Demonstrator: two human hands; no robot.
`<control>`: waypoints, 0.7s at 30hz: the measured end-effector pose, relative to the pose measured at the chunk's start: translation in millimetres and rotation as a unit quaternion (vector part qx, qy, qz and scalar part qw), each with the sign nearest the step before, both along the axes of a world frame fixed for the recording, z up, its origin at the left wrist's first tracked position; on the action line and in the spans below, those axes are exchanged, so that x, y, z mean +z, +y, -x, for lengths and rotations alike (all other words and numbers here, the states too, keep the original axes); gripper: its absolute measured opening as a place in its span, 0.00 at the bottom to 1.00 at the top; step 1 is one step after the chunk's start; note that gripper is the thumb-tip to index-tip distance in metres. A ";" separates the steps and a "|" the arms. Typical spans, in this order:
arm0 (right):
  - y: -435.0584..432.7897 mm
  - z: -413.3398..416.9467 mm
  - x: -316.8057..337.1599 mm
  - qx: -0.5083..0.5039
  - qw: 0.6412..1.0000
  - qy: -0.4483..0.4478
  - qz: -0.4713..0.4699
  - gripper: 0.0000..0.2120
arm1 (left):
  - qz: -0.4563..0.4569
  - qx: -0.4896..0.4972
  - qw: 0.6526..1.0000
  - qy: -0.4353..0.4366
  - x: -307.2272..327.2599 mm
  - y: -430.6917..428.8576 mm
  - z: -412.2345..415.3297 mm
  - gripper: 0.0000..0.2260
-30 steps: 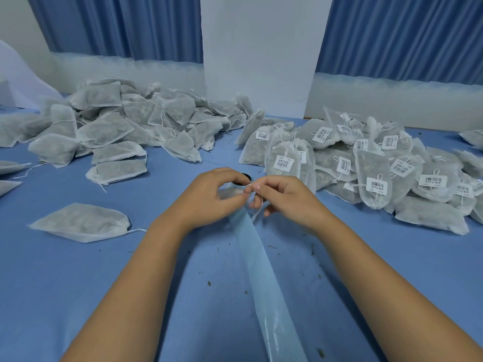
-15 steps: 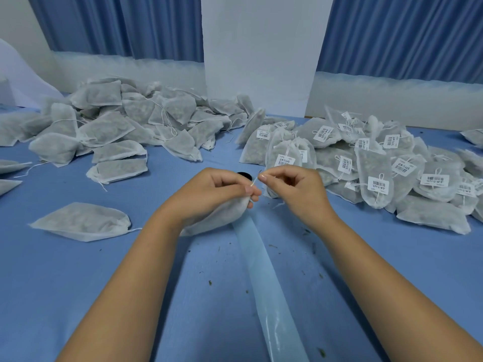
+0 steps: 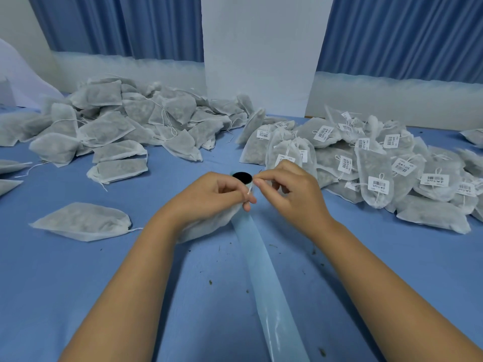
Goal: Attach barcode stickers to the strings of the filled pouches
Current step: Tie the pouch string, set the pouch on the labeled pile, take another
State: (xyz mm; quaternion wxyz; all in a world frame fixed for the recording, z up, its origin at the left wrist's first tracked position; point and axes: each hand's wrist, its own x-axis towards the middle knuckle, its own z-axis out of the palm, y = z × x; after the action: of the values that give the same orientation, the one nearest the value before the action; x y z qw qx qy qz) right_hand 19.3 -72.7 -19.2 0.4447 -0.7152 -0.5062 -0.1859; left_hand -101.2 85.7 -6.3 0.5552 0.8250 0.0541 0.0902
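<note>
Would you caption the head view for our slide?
Left hand grips a white mesh pouch; right hand pinches its thin string.

Packing workroom: an unlabelled pouch heap (image 3: 125, 126) and a barcode-labelled heap (image 3: 379, 163) crowd a blue table (image 3: 78, 283).

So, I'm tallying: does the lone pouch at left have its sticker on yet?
Not on: the lone pouch shows only a bare string, no sticker.

We see a plain blue counter (image 3: 78, 283), flecked with dark crumbs (image 3: 210, 282). The pouches (image 3: 104, 131) left of our left hand (image 3: 209, 197) are mottled pale grey, as is the pouch (image 3: 209, 227) under it; its string (image 3: 249, 189) is white. Right of our right hand (image 3: 292, 192), stickers (image 3: 378, 184) are white with black barcodes. Below the hands runs a pale blue strip (image 3: 261, 270); beyond them, a black core (image 3: 241, 176).
</note>
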 end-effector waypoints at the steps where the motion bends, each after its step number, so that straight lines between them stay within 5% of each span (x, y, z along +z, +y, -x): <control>1: 0.5 -0.5 -0.3 0.008 1.000 0.026 -0.005 0.04 | -0.003 -0.005 1.000 0.005 1.5 -1.1 -0.4 0.11; 5: 5.2 0.0 -3.4 0.058 0.982 0.165 0.073 0.08 | 0.029 -0.017 0.999 0.007 4.1 -3.2 -0.5 0.10; 8: 6.4 0.5 -4.9 0.050 0.976 0.190 0.094 0.15 | 0.063 -0.008 0.998 -0.005 4.2 -3.0 0.0 0.08; 12: 5.0 3.3 4.6 0.067 0.960 0.270 0.021 0.07 | 0.071 0.013 0.997 -0.029 5.7 1.5 -1.6 0.08; 21: 1.7 3.1 6.9 0.166 0.916 0.359 0.073 0.04 | 0.071 0.017 0.997 -0.019 6.4 -0.8 -2.1 0.11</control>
State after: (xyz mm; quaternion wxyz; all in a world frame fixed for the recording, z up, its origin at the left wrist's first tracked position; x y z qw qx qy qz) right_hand 16.2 -71.0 -12.3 0.5675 -0.6699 -0.4361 0.1973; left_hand -99.1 84.9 0.2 0.6114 0.7808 0.0641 0.1112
